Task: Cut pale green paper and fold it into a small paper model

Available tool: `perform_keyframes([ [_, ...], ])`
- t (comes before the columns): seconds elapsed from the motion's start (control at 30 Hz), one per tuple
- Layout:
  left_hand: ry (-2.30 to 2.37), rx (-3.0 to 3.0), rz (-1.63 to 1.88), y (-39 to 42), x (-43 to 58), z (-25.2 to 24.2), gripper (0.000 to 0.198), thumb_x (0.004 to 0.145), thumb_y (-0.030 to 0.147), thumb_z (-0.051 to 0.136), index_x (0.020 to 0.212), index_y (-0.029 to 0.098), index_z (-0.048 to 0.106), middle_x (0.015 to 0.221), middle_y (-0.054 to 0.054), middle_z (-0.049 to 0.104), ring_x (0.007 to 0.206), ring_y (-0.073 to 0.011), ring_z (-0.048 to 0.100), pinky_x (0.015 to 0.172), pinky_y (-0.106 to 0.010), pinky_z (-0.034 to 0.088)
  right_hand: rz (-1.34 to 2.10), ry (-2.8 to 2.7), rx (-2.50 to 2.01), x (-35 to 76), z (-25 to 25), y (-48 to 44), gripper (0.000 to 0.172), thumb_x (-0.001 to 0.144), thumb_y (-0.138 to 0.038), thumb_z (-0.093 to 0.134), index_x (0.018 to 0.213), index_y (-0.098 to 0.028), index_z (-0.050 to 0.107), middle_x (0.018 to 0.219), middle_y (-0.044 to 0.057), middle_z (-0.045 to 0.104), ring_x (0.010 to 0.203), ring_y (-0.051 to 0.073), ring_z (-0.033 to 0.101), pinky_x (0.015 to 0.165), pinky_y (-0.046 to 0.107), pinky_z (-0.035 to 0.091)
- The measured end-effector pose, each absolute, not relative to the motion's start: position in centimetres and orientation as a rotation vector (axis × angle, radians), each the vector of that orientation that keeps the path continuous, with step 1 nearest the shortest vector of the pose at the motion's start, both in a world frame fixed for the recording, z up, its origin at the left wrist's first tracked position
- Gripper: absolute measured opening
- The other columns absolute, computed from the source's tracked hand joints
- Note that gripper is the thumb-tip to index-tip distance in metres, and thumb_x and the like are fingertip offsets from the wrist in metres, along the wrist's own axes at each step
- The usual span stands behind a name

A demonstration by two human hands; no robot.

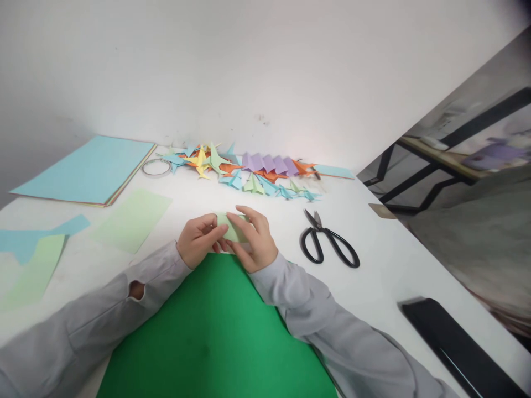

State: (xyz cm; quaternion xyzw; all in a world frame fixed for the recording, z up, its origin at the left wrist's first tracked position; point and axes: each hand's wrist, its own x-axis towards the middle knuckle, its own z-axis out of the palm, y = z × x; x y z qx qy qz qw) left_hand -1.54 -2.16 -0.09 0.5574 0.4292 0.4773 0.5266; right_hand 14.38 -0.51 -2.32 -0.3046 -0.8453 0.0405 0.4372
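Note:
Between my two hands is a small piece of light green paper [233, 231], held just above the far edge of a green mat [215, 326]. My left hand [199, 239] pinches its left side, thumb on top. My right hand [255, 239] grips the right side, with thumb below and fingers along the top edge. Part of the paper is hidden behind the fingers, so I cannot tell how it is folded. Black-handled scissors [319, 229] lie partly spread to the right of my right hand.
Folded paper figures [215, 160] and a purple pleated strip [269, 163] line the wall. A stack of coloured sheets [91, 168] and a tape roll [156, 167] lie at back left. Green paper [133, 220] and blue scraps [37, 239] sit left. A black object [456, 342] is at right.

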Motion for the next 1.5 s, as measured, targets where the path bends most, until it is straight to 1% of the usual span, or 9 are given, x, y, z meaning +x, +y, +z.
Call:
perform_keyframes([
  [0.1, 0.964, 1.33, 1.206, -2.2, -1.6, 0.1, 0.024, 0.075, 0.037, 0.059, 0.07, 0.014, 0.053, 0.051, 0.001, 0.059, 0.047, -0.0113, 0.057, 0.045, -0.022, 0.046, 0.345, -2.034, -0.708, 14.5, -2.1, -0.5, 0.038, 0.086, -0.023, 0.042, 0.123, -0.016, 0.049, 0.116, 0.014, 0.052, 0.109, 0.023, 0.048, 0.091, 0.041, 0.044],
  [0.2, 1.015, 1.286, 1.351, -2.0, -1.5, 0.0, 0.025, 0.068, 0.033, 0.067, 0.078, 0.014, 0.053, 0.06, 0.003, 0.056, 0.042, -0.0082, 0.053, 0.041, -0.021, 0.044, 0.729, -1.794, -0.804, 14.7, -1.9, -0.7, 0.037, 0.091, -0.034, 0.035, 0.118, -0.021, 0.054, 0.109, 0.009, 0.06, 0.093, 0.019, 0.06, 0.074, 0.034, 0.053],
  [0.33, 1.098, 1.229, 1.457, -1.4, -1.4, -0.6, 0.037, 0.059, 0.029, 0.074, 0.084, 0.017, 0.05, 0.064, 0.008, 0.045, 0.039, -0.004, 0.045, 0.035, -0.018, 0.039, 1.223, -1.448, -0.936, 14.7, -1.8, -0.7, 0.046, 0.084, -0.051, 0.044, 0.113, -0.018, 0.058, 0.075, 0.005, 0.068, 0.059, 0.018, 0.064, 0.052, 0.031, 0.055],
  [0.47, 1.192, 1.247, 1.491, -1.1, -1.5, -0.9, 0.04, 0.056, 0.029, 0.076, 0.086, 0.016, 0.052, 0.07, 0.005, 0.047, 0.051, -0.0051, 0.048, 0.041, -0.016, 0.039, 1.446, -1.238, -0.868, 14.6, -1.8, -0.4, 0.047, 0.079, -0.052, 0.051, 0.109, -0.016, 0.058, 0.062, 0.002, 0.065, 0.056, 0.018, 0.065, 0.047, 0.029, 0.054],
  [0.63, 1.11, 1.169, 1.421, -1.2, -1.3, -0.4, 0.037, 0.058, 0.033, 0.073, 0.086, 0.014, 0.057, 0.074, -0.002, 0.062, 0.065, -0.0121, 0.057, 0.055, -0.023, 0.047, 1.501, -1.195, -0.911, 14.5, -1.8, -0.4, 0.042, 0.075, -0.051, 0.056, 0.098, -0.016, 0.062, 0.062, 0.001, 0.064, 0.053, 0.016, 0.063, 0.047, 0.028, 0.055],
  [0.77, 1.129, 1.242, 1.322, -1.3, -1.3, -0.3, 0.027, 0.059, 0.034, 0.072, 0.074, 0.013, 0.064, 0.068, -0.003, 0.066, 0.061, -0.0136, 0.058, 0.055, -0.025, 0.047, 1.482, -1.235, -1.073, 14.3, -1.5, -0.9, 0.038, 0.07, -0.05, 0.061, 0.087, -0.016, 0.067, 0.068, 0.001, 0.064, 0.056, 0.013, 0.062, 0.053, 0.028, 0.057],
  [1.07, 1.176, 1.316, 1.302, -1.2, -1.6, 0.0, 0.016, 0.059, 0.028, 0.068, 0.065, 0.013, 0.066, 0.06, 0.0, 0.063, 0.056, -0.0118, 0.055, 0.05, -0.022, 0.044, 1.344, -1.355, -1.136, 14.0, -1.5, -1.5, 0.042, 0.068, -0.049, 0.063, 0.096, -0.018, 0.067, 0.073, 0.002, 0.066, 0.058, 0.015, 0.062, 0.047, 0.027, 0.056],
  [1.23, 1.191, 1.324, 1.287, -1.1, -1.7, -0.1, 0.016, 0.061, 0.03, 0.065, 0.065, 0.014, 0.066, 0.058, 0.0, 0.063, 0.052, -0.0105, 0.052, 0.046, -0.021, 0.041, 1.164, -1.496, -1.104, 14.2, -2.2, -1.4, 0.042, 0.074, -0.047, 0.058, 0.101, -0.016, 0.066, 0.086, 0.006, 0.069, 0.069, 0.018, 0.064, 0.055, 0.03, 0.056],
  [1.5, 1.303, 1.407, 1.277, -1.0, -1.8, 0.2, 0.014, 0.061, 0.027, 0.062, 0.056, 0.015, 0.066, 0.056, -0.001, 0.064, 0.054, -0.013, 0.054, 0.051, -0.024, 0.042, 1.068, -1.572, -0.943, 14.2, -2.6, -1.3, 0.029, 0.076, -0.038, 0.058, 0.097, -0.019, 0.067, 0.092, 0.006, 0.07, 0.081, 0.02, 0.064, 0.072, 0.034, 0.052],
])
